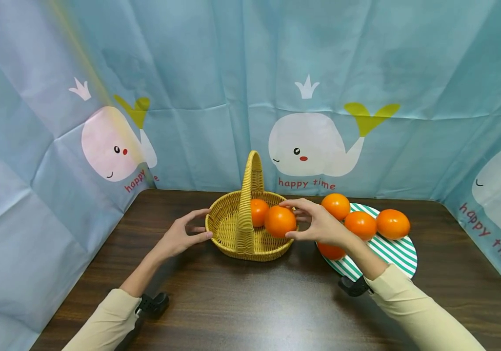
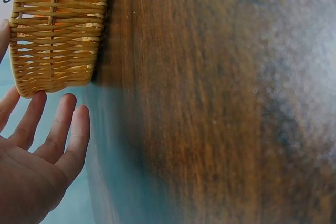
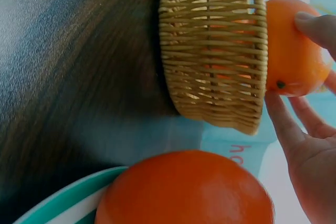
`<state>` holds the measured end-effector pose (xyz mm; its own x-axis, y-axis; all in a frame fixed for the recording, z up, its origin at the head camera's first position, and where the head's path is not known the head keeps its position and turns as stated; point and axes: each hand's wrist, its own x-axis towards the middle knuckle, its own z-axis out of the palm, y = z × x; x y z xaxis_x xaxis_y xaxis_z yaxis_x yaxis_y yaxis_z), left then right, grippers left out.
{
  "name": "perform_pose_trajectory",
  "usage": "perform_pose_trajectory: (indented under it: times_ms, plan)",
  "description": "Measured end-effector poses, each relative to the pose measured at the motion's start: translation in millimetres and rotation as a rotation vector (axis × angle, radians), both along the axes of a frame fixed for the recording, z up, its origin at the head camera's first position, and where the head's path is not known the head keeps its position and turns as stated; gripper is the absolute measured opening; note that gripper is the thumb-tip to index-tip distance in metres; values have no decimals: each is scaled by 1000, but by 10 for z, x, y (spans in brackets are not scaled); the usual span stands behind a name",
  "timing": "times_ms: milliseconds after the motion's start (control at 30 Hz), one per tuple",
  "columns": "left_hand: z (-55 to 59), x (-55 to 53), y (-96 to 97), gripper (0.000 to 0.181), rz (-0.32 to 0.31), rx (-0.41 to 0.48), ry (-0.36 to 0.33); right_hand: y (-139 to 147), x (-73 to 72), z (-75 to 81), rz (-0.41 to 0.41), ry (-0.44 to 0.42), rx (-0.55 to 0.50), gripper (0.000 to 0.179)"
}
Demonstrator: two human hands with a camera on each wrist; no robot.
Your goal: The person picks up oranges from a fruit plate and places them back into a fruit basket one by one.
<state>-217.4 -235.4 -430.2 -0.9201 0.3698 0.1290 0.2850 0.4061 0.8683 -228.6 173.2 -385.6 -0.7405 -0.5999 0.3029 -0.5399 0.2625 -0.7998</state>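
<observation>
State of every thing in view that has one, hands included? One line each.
Basket: upright, handle up
Left hand: fingers spread, at basket's left rim
Right hand: pinching held fruit
Held fruit: over basket's right end
Inner fruit: inside basket, partly hidden
Striped plate: flat on table
Four other fruits: on plate or at its edge
Curtain: hanging, creased

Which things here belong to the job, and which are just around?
Part of the job, it seems:
- basket, with left fingers at its rim
- held fruit, in right fingers
- fruit inside
- striped plate and its four fruits

Just around:
- whale curtain
- table
- black wristbands
</observation>
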Motion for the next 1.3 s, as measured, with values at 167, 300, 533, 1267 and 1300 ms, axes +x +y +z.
perform_pose_trajectory:
  times_ms: [167,300,533,1267,1300]
  plan:
    - [0,2,2,66,-2,-3,8,-48,7,-33,11,-5,-11,68]
    - [2,6,0,66,-1,-3,10,-55,9,-50,-6,-32,-11,62]
    - [4,8,7,66,0,-1,5,56,42,16,-59,-90,-34,40]
    - [-1,4,5,65,1,3,7,1006,221,126,-169,-13,-55,35]
    - [-1,4,4,65,2,3,9,1041,231,122,-179,-15,-51,35]
